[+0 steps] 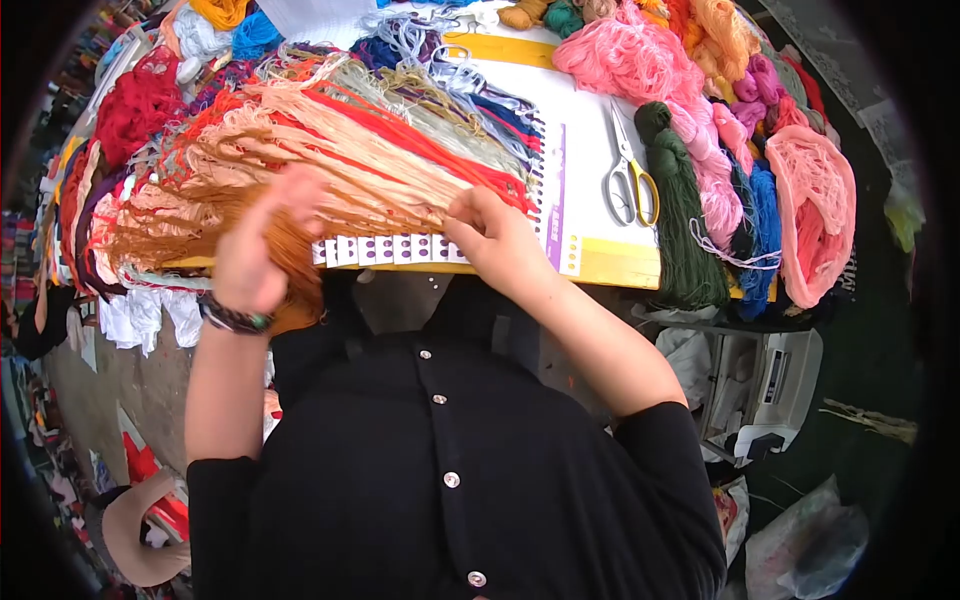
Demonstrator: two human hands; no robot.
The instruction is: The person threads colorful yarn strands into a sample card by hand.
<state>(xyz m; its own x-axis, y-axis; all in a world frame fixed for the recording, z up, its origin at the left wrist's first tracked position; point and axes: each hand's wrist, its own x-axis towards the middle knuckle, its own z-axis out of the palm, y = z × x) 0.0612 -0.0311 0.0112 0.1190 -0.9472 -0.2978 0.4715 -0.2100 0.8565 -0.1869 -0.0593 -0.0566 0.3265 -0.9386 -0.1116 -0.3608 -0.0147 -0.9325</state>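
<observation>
My left hand (250,250), smeared by motion, is at the near edge of the table with a thick bundle of brown embroidery thread (295,260) hanging from it. Its exact finger positions are blurred. My right hand (490,230) pinches a brown strand at the holes of a white card strip (400,248). Peach threads (340,145), red threads (420,140) and more brown strands fan out leftward from the punched cards. A dark-holed card edge (537,180) runs along the right of the fan.
Scissors (632,175) with a yellow-and-grey handle lie on white paper to the right. Pink skeins (640,60), a dark green skein (675,200) and a coral skein (815,210) crowd the table's right side. A crimson heap (140,105) lies at the left.
</observation>
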